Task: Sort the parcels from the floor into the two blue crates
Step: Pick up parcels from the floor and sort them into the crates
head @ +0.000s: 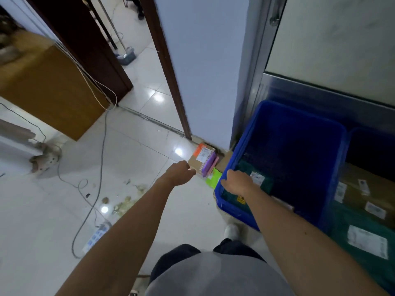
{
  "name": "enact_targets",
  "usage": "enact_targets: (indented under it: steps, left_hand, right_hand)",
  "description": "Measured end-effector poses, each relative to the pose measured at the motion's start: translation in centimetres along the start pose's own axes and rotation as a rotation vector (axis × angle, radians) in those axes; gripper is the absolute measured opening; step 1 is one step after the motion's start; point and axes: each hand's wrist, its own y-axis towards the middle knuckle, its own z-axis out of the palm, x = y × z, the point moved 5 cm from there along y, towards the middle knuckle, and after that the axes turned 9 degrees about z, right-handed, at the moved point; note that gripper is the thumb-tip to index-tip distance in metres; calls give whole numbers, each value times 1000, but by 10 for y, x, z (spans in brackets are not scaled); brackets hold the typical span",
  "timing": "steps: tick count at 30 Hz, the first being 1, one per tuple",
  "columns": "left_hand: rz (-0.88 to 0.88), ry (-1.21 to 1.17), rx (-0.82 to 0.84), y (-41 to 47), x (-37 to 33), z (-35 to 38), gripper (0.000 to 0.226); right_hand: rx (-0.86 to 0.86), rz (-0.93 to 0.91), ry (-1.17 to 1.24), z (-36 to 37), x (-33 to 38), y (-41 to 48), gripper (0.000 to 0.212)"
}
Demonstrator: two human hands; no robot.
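Pile: the parcels left to sort lie on the floor against the far wall, in the gap between the doorframe and the left crate (pixel 299 157).
Direction: the pile sits just right of and just beyond your left hand (pixel 181 173), and left of your right hand (pixel 236 181), with the crate's wall between.
Nearer hand: your left, at the box's near-left edge. This reach looks like the left's job.
Long axis: the purple parcel (pixel 207 167) runs near to far, tipped slightly right, so you would probably close on it across its narrow width.
Left hand: its back faces you and the fingers curl away out of sight. You cannot tell whether it touches or grips the box (pixel 195 162).
Right hand: it is over the left crate's near-left rim with the fingers bent down. Whether it holds the rim or anything else is not clear.
Floor count: four parcels are visible: the brown box, the purple one, a pink one (pixel 215 163) beside it, and a lime one (pixel 213 178) nearest you.
Crates: two, side by side, the right crate (pixel 369 146) partly cut off.
Already sorted: at least two green bags (pixel 265 184) are in the left crate; at least a brown parcel (pixel 352 189) and a green one (pixel 363 221) are in the right.
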Motion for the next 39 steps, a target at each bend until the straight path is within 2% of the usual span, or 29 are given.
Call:
enact_targets:
  steps: [8,12,16,19,25,30,36,39]
  left_hand:
    - [20,185,154,46,17,-16,50]
    - [54,243,255,82,28,-20,52]
    - [152,307,341,129,39,-25,51]
    - [216,289,423,160,50,-29,51]
    - [216,184,562,228,97,-14,42]
    - [188,59,650,282,122,32,28]
    - [118,-62,752,370,159,153,29]
    - [171,-29,767,410,163,207,20]
  right_hand:
    - [72,74,-11,3,19,41,29]
    - [120,179,193,14,33,64,30]
    - [78,278,396,23,64,88,31]
    - [69,392,474,39,90,103,45]
    - [221,507,538,97,134,140,46]
    - [293,636,632,143,128,190,55]
    - [309,785,748,233,84,288,59]
    - [256,865,828,290,61,352,59]
